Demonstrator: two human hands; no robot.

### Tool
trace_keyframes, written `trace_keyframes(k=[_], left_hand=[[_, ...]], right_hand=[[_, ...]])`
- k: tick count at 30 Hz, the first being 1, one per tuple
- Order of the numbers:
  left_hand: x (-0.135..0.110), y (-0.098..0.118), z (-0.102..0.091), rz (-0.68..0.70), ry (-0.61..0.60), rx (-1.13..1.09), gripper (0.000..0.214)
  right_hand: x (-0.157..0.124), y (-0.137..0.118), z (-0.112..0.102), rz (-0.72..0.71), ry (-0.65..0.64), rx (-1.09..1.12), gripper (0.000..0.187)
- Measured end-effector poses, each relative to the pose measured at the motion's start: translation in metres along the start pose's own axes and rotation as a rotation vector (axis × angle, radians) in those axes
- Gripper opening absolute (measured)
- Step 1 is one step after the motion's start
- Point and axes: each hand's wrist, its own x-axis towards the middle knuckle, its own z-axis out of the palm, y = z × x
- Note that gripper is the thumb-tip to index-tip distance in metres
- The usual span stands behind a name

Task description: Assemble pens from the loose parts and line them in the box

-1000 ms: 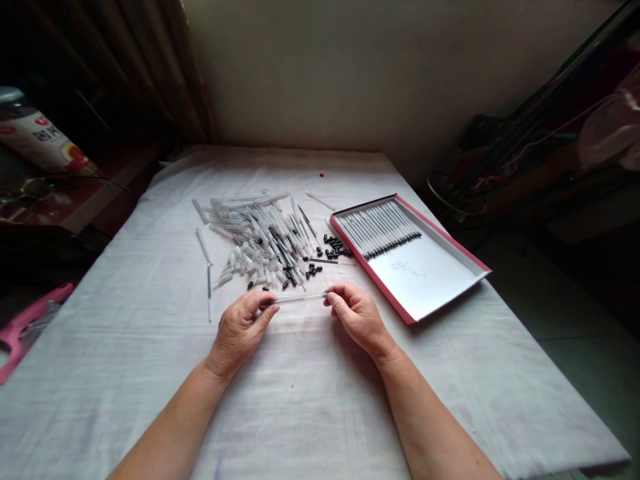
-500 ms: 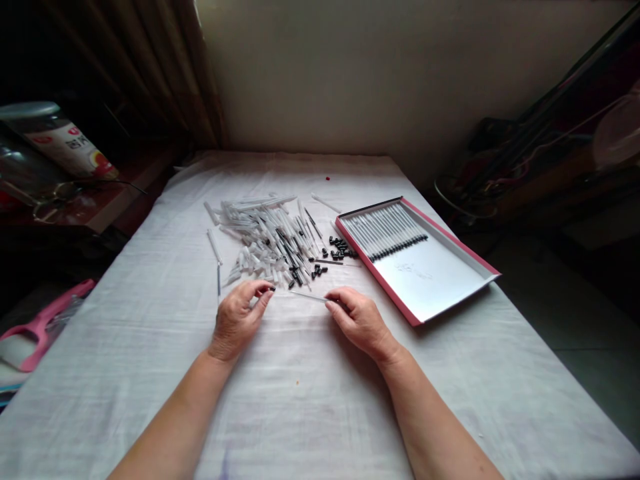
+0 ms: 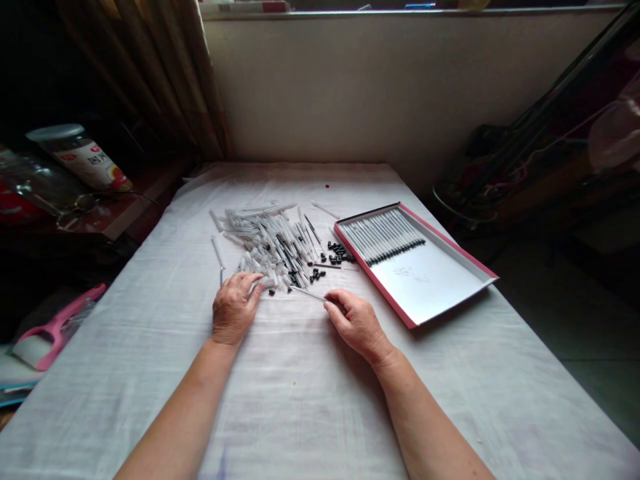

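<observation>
One table (image 3: 310,417) bears a red tray (image 3: 435,283) and, left of it, a pile of pen parts (image 3: 275,239); a row of pens (image 3: 384,233) lies in the tray's far half. The left hand (image 3: 236,305) curls at the pile's near edge, its grip unclear; the right hand (image 3: 357,325) pinches a tube (image 3: 309,294), with black plugs (image 3: 271,292) near its tip.

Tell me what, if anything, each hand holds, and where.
The right hand grips a slim tube by one end. The left hand is at small clear pieces; any hold cannot be told.
</observation>
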Motion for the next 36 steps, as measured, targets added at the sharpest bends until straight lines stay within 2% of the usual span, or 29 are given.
trace_keyframes(k=[4, 10, 15, 20, 25, 30, 32, 36], left_hand=[[-0.003, 0.003, -0.003, -0.126, 0.022, -0.248, 0.023], [-0.008, 0.013, -0.009, -0.418, -0.113, -0.804, 0.036], [-0.007, 0.025, -0.017, -0.539, -0.238, -0.984, 0.045], [-0.009, 0.029, -0.015, -0.534, -0.363, -0.991, 0.046], [-0.014, 0.025, -0.006, -0.469, -0.328, -0.914, 0.04], [-0.014, 0.023, -0.006, -0.227, -0.324, -0.711, 0.029], [-0.013, 0.024, -0.008, -0.173, -0.327, -0.676, 0.029], [-0.014, 0.025, -0.009, -0.235, -0.382, -0.697, 0.033]], right_hand=[[0.0, 0.001, 0.001, 0.013, 0.059, 0.059, 0.017], [0.001, 0.001, 0.001, -0.018, 0.102, 0.091, 0.018], [0.001, -0.002, 0.0, -0.013, 0.124, 0.098, 0.018], [0.002, -0.005, -0.002, 0.015, 0.151, 0.169, 0.018], [0.001, -0.009, -0.003, 0.094, 0.133, 0.319, 0.021], [0.0, -0.01, -0.003, 0.096, 0.105, 0.378, 0.02], [-0.001, -0.01, -0.003, 0.089, 0.082, 0.38, 0.02], [-0.001, -0.009, -0.002, 0.086, 0.032, 0.355, 0.019]])
